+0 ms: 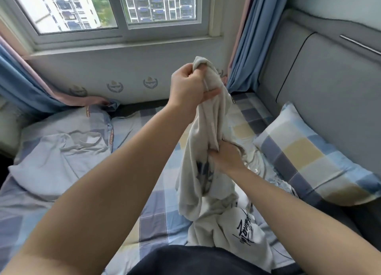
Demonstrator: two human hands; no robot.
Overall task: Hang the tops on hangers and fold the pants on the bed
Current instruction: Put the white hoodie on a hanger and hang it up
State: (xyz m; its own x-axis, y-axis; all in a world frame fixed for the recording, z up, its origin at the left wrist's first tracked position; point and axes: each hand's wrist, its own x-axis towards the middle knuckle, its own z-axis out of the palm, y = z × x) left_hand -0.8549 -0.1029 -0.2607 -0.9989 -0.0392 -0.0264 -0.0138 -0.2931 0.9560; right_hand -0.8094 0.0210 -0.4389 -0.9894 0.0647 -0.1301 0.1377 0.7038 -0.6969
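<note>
A pale grey-white top (208,130) with a dark print hangs bunched above the bed (156,217). My left hand (190,89) grips its upper end high over the mattress. Lower down, my right hand (225,157) holds a fold of the same cloth. The garment's bottom part trails onto the checked sheet. A white top with black lettering (239,229) lies crumpled under it, close to my body. No hanger shows in the head view.
A checked pillow (309,157) lies at the right against the grey padded headboard (329,89). A pale blue quilt (57,155) is heaped at the left. Blue curtains (247,37) frame the window (115,8) behind the bed.
</note>
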